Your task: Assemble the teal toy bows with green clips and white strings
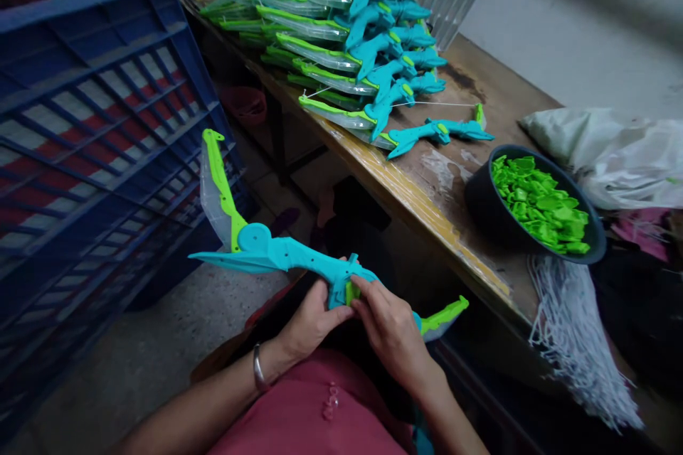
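A toy bow (304, 256) with a turquoise body and bright green limbs lies across my lap. My left hand (309, 316) is closed around the underside of its middle, thumb along the grip. Against that same middle part, my right hand (387, 323) pinches a small green plastic piece (352, 291), its fingertips pressing it to the turquoise body. Part of the piece is hidden behind the fingers. One green limb points up at the left, and the other shows beyond my right hand. I see no string on this bow.
Several similar bows (384, 50), some with white strings, are stacked on the wooden table (421, 206). A dark bowl (480, 192) of small green pieces stands at the right. White strings (576, 341) hang over the edge near a white bag (608, 149). A blue crate (181, 35) stands left.
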{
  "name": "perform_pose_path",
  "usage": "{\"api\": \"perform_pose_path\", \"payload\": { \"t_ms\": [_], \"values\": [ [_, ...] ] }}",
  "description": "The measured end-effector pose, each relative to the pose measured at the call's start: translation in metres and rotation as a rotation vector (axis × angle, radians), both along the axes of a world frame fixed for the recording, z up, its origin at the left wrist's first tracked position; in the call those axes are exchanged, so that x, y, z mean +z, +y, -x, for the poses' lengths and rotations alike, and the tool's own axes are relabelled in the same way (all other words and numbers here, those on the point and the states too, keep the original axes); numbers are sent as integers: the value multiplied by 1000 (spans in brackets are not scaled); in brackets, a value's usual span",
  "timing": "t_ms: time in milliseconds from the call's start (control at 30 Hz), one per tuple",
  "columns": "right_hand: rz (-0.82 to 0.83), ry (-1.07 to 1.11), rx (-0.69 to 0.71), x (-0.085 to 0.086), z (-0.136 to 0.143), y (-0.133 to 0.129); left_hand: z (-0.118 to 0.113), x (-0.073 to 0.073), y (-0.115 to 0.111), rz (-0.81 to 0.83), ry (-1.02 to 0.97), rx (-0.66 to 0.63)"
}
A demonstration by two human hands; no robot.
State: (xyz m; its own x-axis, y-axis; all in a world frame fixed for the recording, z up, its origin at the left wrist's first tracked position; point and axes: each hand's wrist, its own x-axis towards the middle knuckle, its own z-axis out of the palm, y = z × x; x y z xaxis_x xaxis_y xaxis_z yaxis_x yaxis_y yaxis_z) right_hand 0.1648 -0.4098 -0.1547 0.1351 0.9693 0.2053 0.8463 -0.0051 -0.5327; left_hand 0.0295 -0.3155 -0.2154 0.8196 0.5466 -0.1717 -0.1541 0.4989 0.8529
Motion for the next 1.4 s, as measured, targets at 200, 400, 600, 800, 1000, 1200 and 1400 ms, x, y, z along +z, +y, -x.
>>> {"api": "perform_pose_path", "payload": {
  "t_ms": [200, 400, 600, 800, 1000, 1200, 1400],
  "values": [
    [77, 41, 155, 10, -22, 0, 3, -3, -1, 25, -14, -13],
    [-7, 42, 51, 5, -16, 0, 3, -1, -2, 108, -82, -21],
    [-51, 39, 2, 0, -8, 1, 4, 0, -1, 158, -103, -43],
    [-73, -6, 17, 3, -7, 2, 4, 3, 0, 96, -84, -54],
    [-103, -12, 49, 2, -8, 3, 5, 6, 0, 35, -38, -50],
    [-77, -18, 15, 2, -2, 4, 2, 6, 0, 31, 8, -9],
    [76, 240, 14, 24, -21, 14, 5, 6, 1, -24, 199, 44]
  ]
}}
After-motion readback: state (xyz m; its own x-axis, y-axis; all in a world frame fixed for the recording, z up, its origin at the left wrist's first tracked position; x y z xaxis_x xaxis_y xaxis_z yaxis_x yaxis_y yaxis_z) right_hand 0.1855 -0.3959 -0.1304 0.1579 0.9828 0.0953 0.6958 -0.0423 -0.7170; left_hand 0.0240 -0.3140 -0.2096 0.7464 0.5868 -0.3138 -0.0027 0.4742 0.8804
